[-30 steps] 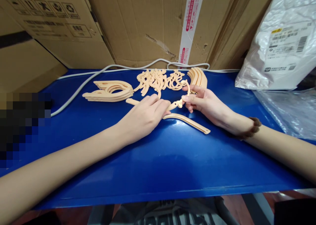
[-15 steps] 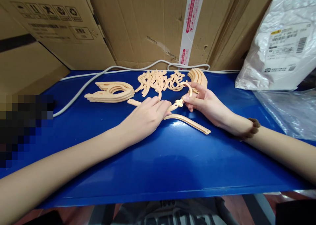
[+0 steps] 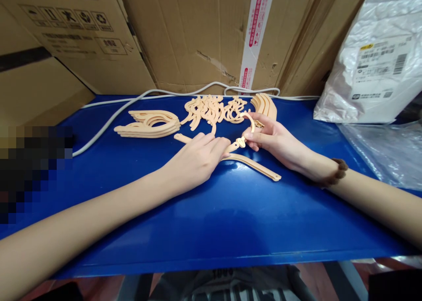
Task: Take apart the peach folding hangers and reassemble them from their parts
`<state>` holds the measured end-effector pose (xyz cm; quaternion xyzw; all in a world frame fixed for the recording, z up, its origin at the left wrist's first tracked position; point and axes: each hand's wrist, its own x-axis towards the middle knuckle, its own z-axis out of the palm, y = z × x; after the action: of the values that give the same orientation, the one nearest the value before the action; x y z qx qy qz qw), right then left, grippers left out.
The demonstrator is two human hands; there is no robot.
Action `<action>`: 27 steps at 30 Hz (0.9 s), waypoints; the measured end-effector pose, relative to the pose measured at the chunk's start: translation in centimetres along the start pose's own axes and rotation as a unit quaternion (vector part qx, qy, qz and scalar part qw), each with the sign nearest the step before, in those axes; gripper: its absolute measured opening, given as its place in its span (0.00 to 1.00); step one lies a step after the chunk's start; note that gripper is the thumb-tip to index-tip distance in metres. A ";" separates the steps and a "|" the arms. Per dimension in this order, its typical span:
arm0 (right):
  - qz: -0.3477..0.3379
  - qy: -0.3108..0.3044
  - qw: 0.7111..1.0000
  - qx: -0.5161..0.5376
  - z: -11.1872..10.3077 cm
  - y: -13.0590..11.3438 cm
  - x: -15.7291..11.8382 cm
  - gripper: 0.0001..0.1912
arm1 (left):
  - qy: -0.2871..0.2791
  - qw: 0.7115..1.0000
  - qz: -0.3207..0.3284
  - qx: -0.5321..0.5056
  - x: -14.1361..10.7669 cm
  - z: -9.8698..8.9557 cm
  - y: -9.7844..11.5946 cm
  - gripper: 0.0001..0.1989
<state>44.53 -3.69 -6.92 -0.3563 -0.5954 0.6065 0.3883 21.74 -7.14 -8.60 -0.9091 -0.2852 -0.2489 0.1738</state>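
My left hand (image 3: pixel 198 162) is closed around a beige plastic hanger arm (image 3: pixel 183 138), whose ends stick out on both sides of the fingers. My right hand (image 3: pixel 278 140) pinches a curved beige hanger hook (image 3: pixel 252 121) between thumb and fingers. At the hook's base a small rounded joint piece (image 3: pixel 241 141) meets the arm's right end; whether they are fastened I cannot tell. Just below my left fingers a second hanger arm (image 3: pixel 255 165) lies slanting on the blue table (image 3: pixel 237 230). My palms hide parts of the held pieces.
Behind my hands lie a heap of beige hooks (image 3: pixel 209 109), a stack of hanger arms (image 3: pixel 148 129) on the left and another stack (image 3: pixel 265 105) on the right. A white cable (image 3: pixel 108 138) runs along the back. Cardboard boxes (image 3: pixel 198 37) and a white parcel bag (image 3: pixel 369 81) stand behind.
My left hand and the hanger arm have shifted slightly right. The joint piece sits a little lower and further right. My right hand keeps its hold on the hook.
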 end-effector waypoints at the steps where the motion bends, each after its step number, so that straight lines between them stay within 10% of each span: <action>1: -0.003 -0.002 1.000 -0.003 0.0 0.0 0.0 0.34 | -0.002 1.000 -0.001 0.001 0.0 0.0 0.0 0.17; 27: -0.050 0.029 0.992 -0.113 0.3 -0.7 -0.4 0.32 | -0.033 0.998 -0.006 0.054 0.0 -0.2 0.2 0.16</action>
<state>44.45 -4.15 -6.23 -0.3851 -0.6658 0.5043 0.3926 21.74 -7.37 -8.49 -0.9045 -0.3088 -0.2043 0.2116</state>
